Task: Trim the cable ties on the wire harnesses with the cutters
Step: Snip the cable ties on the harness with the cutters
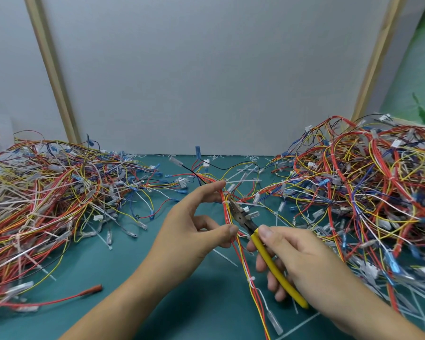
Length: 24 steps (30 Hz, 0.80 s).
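Fingers [231, 230] of both hands hang above the green desk [123, 266], flanked left and right by harness heaps [366, 192]. The left hand [194, 227] pinches one wire harness [241, 258]; the right hand [292, 253] grips the yellow cutters [275, 261], jaws at its white cable tie [226, 201].

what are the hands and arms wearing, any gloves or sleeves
Both are bare: the left hand and right hand wear no gloves, and the forearms show no sleeves as far as the frame reaches. No watch or bracelet shows at either wrist. The visible fingernails are short and unpainted.
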Tool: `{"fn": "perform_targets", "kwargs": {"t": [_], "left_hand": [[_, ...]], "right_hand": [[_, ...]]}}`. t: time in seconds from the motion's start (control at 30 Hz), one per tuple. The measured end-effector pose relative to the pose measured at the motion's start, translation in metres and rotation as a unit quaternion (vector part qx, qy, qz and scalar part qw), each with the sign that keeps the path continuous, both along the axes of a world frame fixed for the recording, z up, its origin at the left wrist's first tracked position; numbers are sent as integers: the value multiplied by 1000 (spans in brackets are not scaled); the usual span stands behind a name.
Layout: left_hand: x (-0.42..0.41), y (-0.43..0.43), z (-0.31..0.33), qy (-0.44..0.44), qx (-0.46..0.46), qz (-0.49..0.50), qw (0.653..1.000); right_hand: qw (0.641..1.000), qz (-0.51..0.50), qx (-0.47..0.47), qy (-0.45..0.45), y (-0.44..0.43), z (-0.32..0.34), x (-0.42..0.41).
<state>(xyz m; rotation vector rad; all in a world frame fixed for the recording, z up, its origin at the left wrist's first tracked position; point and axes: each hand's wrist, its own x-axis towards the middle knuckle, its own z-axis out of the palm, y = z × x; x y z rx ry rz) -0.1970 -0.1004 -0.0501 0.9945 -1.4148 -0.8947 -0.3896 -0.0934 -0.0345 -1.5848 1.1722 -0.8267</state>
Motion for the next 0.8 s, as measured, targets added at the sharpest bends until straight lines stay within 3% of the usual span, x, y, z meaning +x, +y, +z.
{"fn": "perform_targets", "kwargs": {"t": [0.3, 0.43, 0.53, 0.67, 0.8], "left_hand": [[-1, 1, 0, -2, 3, 2, 1000], [-1, 0, 1, 2, 10, 6, 1000], [-2, -2, 3, 82, 49, 21, 995], [2, -8, 5, 255, 143, 70, 954], [7, -7, 4, 197, 201, 70, 957]], "right_hand": [[1000, 7, -14, 9, 1, -1, -2], [999, 5, 19, -26, 2, 1, -3], [998, -14, 20, -50, 2, 1, -3], [998, -12, 0, -67, 0, 1, -3], [997, -3, -54, -49, 0, -4, -2]]}}
